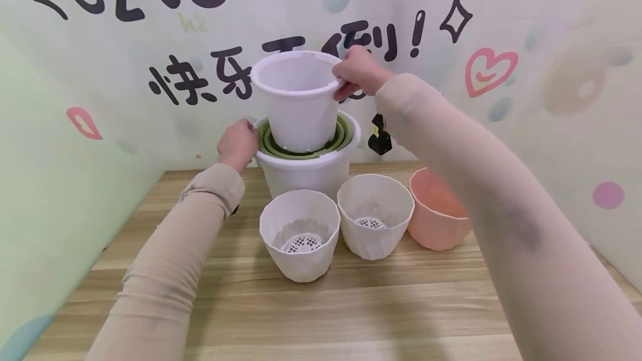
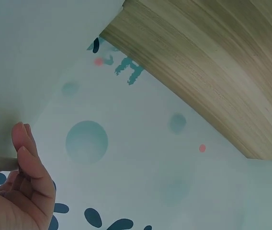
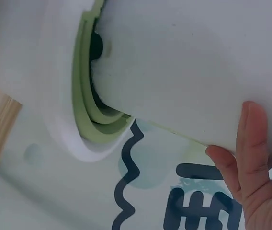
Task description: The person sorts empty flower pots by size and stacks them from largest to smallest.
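My right hand (image 1: 360,73) grips the rim of a smaller white flowerpot (image 1: 301,110), upright, its base at the mouth of the green pots. In the right wrist view, fingers (image 3: 253,143) lie along this pot's outer wall (image 3: 188,72). Two or more green flowerpots (image 1: 346,133) sit nested inside a large white flowerpot (image 1: 308,174) at the table's back. On the left side of the large pot's rim, my left hand (image 1: 238,142) pinches the edge. The left wrist view shows that hand (image 2: 28,187) with thumb and fingers around the rim.
Two white faceted pots (image 1: 301,261) (image 1: 376,241) with perforated bottoms stand in front on the wooden table (image 1: 351,316). A pink faceted pot (image 1: 436,227) is at their right, partly behind my right sleeve (image 1: 481,183). A printed wall covering (image 1: 210,32) rises directly behind.
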Tool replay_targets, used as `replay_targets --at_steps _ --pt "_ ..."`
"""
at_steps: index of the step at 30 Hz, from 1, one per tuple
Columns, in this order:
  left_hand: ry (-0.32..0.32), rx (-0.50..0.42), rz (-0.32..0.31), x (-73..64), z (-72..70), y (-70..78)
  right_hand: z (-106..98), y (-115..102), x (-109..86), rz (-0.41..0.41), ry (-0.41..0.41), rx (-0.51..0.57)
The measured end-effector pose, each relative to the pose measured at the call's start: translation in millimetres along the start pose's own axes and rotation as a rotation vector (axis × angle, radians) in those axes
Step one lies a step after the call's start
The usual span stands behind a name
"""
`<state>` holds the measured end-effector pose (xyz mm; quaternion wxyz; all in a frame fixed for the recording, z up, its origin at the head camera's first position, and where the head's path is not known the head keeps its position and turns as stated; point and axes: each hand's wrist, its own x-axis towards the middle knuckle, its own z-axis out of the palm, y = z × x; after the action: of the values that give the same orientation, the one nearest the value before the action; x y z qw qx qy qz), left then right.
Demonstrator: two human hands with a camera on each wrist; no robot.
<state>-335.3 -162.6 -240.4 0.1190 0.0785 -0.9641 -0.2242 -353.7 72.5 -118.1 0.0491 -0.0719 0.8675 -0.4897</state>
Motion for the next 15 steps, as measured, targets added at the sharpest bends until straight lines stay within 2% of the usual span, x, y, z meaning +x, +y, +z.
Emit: replay_targets --at_steps 15 --pt "-0.002 0.009 -0.017 -3.0 -2.2 3.0 24.4 40.4 7.6 0.020 -0.016 -0.045"
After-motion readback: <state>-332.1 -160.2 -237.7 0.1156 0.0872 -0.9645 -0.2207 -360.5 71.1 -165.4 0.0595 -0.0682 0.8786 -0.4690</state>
